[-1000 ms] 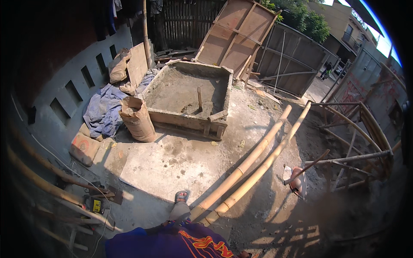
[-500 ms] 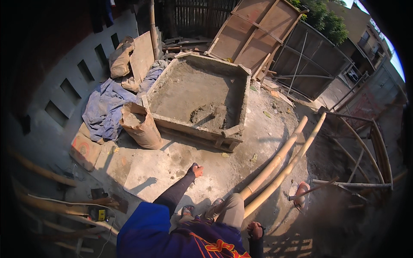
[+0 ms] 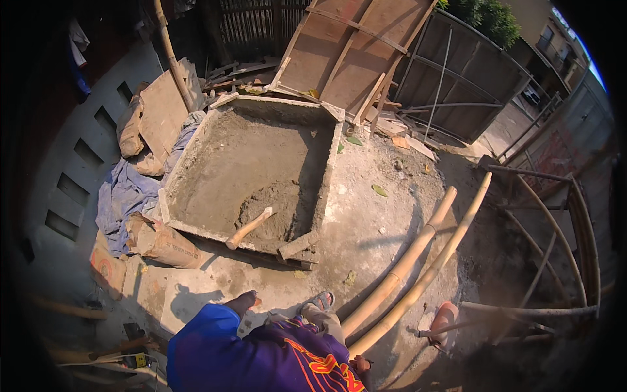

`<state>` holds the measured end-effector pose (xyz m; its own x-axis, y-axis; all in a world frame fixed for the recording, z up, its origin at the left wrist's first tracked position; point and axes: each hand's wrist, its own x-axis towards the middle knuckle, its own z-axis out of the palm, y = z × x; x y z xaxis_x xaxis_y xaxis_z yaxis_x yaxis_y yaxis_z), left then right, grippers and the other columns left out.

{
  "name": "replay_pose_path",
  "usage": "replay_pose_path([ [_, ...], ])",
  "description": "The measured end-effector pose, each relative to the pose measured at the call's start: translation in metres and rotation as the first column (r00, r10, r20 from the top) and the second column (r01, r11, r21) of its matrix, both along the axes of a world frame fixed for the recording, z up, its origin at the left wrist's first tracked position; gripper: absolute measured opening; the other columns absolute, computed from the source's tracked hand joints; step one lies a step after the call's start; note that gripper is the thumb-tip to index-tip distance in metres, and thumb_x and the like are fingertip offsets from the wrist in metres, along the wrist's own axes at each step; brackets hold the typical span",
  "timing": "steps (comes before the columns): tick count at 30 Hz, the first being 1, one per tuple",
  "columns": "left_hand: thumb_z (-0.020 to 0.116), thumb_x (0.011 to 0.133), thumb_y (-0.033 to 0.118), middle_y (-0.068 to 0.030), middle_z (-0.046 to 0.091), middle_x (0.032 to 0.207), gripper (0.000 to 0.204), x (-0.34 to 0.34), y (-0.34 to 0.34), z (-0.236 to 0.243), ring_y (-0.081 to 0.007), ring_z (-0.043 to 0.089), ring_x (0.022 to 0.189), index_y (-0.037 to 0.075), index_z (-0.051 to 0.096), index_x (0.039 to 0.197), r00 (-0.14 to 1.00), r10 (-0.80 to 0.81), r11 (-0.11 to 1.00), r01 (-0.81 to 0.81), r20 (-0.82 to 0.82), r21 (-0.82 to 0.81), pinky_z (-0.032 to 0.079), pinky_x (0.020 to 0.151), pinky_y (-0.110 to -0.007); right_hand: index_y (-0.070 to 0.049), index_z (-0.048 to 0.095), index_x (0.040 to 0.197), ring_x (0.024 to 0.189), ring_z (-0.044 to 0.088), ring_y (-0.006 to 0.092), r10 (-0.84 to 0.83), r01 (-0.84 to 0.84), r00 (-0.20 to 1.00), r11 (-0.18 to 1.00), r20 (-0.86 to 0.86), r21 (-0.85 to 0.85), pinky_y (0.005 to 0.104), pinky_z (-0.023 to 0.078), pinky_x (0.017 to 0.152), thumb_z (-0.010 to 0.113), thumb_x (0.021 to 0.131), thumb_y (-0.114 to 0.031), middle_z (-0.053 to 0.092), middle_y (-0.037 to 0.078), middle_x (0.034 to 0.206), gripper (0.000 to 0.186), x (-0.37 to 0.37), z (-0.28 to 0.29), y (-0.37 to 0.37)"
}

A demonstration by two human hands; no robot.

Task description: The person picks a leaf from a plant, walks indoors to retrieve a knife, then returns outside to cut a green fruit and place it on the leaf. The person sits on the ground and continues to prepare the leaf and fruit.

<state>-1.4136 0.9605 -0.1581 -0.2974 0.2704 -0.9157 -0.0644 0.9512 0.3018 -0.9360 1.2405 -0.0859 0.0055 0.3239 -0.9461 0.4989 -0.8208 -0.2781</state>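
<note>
My left hand point(image 3: 252, 301) is low in the middle, beside my blue sleeve, short of the mixing box point(image 3: 168, 206); its fingers are too hidden to read. My right hand point(image 3: 361, 366) is at the lower edge beside my purple shirt, near two long bamboo poles point(image 3: 408, 264); its grip is unclear. In the box is wet grey mortar point(image 3: 241, 157), with a heaped patch and a wooden tool handle point(image 3: 247, 230) leaning out toward me. A paper sack point(image 3: 166, 248) stands left of the box. My sandalled foot point(image 3: 323, 300) is below the box's near right corner.
A blue tarp point(image 3: 121, 199), sacks and boards lie along the left wall point(image 3: 72, 206). A large wooden panel point(image 3: 339, 52) leans behind the box beside a metal gate point(image 3: 457, 91). A bamboo frame point(image 3: 548, 307) and pink bucket point(image 3: 444, 323) are on the right. Bamboo lengths lie lower left.
I have moved closer to the box, which now sits lower and further left in view. My sandalled foot has stepped forward, and the tool handle now leans toward me instead of standing upright.
</note>
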Motion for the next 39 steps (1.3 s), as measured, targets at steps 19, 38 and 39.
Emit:
replay_pose_path([
  [19, 0.060, 0.083, 0.033, -0.0108, 0.060, 0.075, 0.030, -0.291, 0.635, 0.203, -0.0221, 0.060, 0.071, 0.003, 0.057, 0.091, 0.946, -0.014, 0.842, 0.186, -0.325, 0.506, 0.047, 0.070, -0.032, -0.004, 0.060, 0.101, 0.077, 0.062, 0.0231, 0.162, -0.146, 0.982, 0.976, 0.094, -0.161, 0.0390, 0.048, 0.067, 0.054, 0.086, -0.030, 0.065, 0.008, 0.084, 0.030, -0.258, 0.048, 0.467],
  [38, 0.063, 0.087, 0.033, -0.0069, 0.059, 0.085, 0.029, -0.614, 0.947, 0.633, -0.0188, 0.058, 0.073, 0.005, 0.056, 0.092, 0.896, -0.382, -0.812, -0.208, -0.226, 0.546, 0.045, 0.068, -0.032, 0.001, 0.051, 0.121, 0.101, 0.060, 0.0310, 0.330, -0.330, 0.944, 0.942, 0.011, 0.054, 0.0397, 0.048, 0.080, 0.051, 0.088, -0.034, 0.059, 0.021, 0.116, 0.048, -0.793, 0.043, 0.849],
  [39, 0.063, 0.087, 0.032, -0.0070, 0.059, 0.085, 0.029, -0.633, 0.959, 0.635, -0.0188, 0.058, 0.073, 0.005, 0.056, 0.092, 0.907, -0.358, -0.817, -0.190, -0.221, 0.544, 0.045, 0.068, -0.032, 0.001, 0.049, 0.122, 0.100, 0.060, 0.0316, 0.354, -0.353, 0.935, 0.933, -0.008, 0.076, 0.0398, 0.048, 0.080, 0.052, 0.088, -0.034, 0.058, 0.022, 0.116, 0.049, -0.820, 0.043, 0.868],
])
